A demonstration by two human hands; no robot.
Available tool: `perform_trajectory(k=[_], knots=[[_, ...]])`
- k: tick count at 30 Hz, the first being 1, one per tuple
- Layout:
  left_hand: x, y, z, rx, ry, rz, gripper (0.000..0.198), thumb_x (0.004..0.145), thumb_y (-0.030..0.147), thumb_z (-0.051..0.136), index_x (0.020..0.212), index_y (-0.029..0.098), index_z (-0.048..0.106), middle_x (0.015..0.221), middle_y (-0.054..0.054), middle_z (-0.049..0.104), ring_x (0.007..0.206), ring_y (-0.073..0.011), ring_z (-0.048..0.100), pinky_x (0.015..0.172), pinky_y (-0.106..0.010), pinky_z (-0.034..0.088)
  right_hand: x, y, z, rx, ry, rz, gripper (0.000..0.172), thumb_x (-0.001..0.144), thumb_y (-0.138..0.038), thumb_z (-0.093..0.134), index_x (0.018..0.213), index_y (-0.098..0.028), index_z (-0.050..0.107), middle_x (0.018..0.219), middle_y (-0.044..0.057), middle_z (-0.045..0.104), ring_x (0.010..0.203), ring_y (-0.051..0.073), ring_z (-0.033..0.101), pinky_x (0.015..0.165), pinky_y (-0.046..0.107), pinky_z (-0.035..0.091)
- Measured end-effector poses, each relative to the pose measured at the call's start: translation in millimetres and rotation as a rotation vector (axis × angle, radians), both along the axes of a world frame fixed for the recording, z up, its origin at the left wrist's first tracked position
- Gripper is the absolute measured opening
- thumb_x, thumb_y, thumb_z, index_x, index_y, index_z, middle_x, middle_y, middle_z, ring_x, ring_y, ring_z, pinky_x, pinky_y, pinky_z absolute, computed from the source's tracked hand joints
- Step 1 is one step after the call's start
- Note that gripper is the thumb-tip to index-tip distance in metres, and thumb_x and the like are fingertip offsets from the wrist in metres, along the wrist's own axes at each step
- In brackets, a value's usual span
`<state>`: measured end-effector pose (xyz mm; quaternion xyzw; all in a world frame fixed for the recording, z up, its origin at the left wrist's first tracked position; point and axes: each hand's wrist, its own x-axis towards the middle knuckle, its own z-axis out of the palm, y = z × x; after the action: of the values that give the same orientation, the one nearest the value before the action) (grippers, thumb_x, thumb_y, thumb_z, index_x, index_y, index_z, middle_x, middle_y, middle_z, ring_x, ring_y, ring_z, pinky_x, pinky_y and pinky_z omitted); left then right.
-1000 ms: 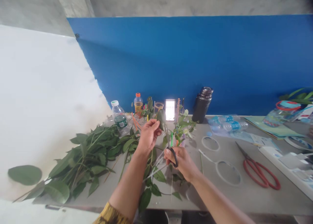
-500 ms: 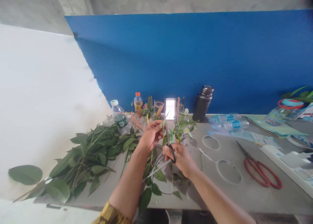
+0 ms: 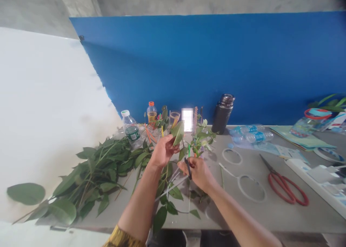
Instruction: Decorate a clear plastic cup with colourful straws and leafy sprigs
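Note:
My left hand (image 3: 163, 151) pinches a green leaf (image 3: 177, 132) near the middle of the table, its broad face turned up toward me. Just right of it, my right hand (image 3: 198, 171) is closed on the black handles of a pair of scissors (image 3: 188, 167); the blades point up and away, partly hidden behind the leaf. Below both hands lie loose leafy stems (image 3: 175, 193) and pale strips. Beyond my right hand stands a bunch of small leafy sprigs (image 3: 204, 135).
A large heap of leafy branches (image 3: 100, 164) covers the left side. Behind stand a water bottle (image 3: 131, 130), an orange-capped bottle (image 3: 152, 113) and a black thermos (image 3: 223, 113). At right lie red-handled shears (image 3: 286, 185), tape rings (image 3: 252, 188) and a white power strip (image 3: 316, 185).
The leaf in my left hand now stands up with its broad face showing. The scissors have dropped slightly away from it, and my left hand has shifted a little left.

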<state>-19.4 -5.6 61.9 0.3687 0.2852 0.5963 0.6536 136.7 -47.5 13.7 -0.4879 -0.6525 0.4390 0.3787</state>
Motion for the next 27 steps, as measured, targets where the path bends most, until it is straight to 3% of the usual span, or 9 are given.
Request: perform_trajectory(k=[3, 10, 16, 23, 27], knots=[[0, 3, -4.7, -0.036, 0.024, 0.059, 0.034, 0.065, 0.037, 0.087, 0.074, 0.013, 0.065, 0.063, 0.000, 0.059, 0.047, -0.0059, 0.038, 0.044, -0.022, 0.026, -1, -1, 2.9, -0.079, 0.014, 0.003, 0.056, 0.075, -0.067, 0.074, 0.055, -0.020, 0.052, 0.056, -0.001, 0.046, 0.057, 0.013, 0.038, 0.052, 0.027, 0.029], [-2, 12, -11.2, -0.012, 0.007, 0.214, 0.042, 0.052, 0.031, 0.097, 0.075, 0.015, 0.066, 0.060, 0.005, 0.057, 0.050, -0.0057, 0.048, 0.047, -0.019, 0.037, 2, -3, -5.3, -0.058, 0.084, 0.053, 0.063, 0.080, -0.076, 0.065, 0.059, -0.018, 0.061, 0.058, 0.001, 0.051, 0.058, 0.013, 0.043, 0.053, 0.026, 0.030], [-1, 10, -10.3, 0.012, 0.004, 0.235, 0.042, 0.055, 0.035, 0.097, 0.075, 0.015, 0.066, 0.064, 0.003, 0.061, 0.054, -0.0065, 0.055, 0.048, -0.018, 0.041, 2, -2, -17.0, -0.136, 0.177, 0.156, 0.069, 0.082, -0.083, 0.059, 0.071, -0.015, 0.070, 0.062, 0.003, 0.060, 0.056, 0.012, 0.044, 0.052, 0.026, 0.029], [5, 10, -12.4, 0.002, 0.028, 0.276, 0.048, 0.048, 0.035, 0.098, 0.074, 0.017, 0.061, 0.060, 0.005, 0.062, 0.051, -0.0088, 0.057, 0.048, -0.021, 0.044, -5, -3, -10.1, -0.175, 0.294, 0.181, 0.071, 0.075, -0.085, 0.064, 0.068, -0.015, 0.069, 0.059, 0.003, 0.061, 0.052, 0.011, 0.044, 0.049, 0.025, 0.028], [6, 9, -13.3, -0.007, 0.025, 0.276, 0.048, 0.050, 0.034, 0.098, 0.074, 0.017, 0.060, 0.061, 0.005, 0.062, 0.051, -0.0085, 0.058, 0.048, -0.020, 0.043, -5, 0, -16.1, -0.178, 0.304, 0.172, 0.069, 0.078, -0.083, 0.065, 0.068, -0.015, 0.069, 0.059, 0.003, 0.061, 0.051, 0.010, 0.043, 0.049, 0.025, 0.027]])
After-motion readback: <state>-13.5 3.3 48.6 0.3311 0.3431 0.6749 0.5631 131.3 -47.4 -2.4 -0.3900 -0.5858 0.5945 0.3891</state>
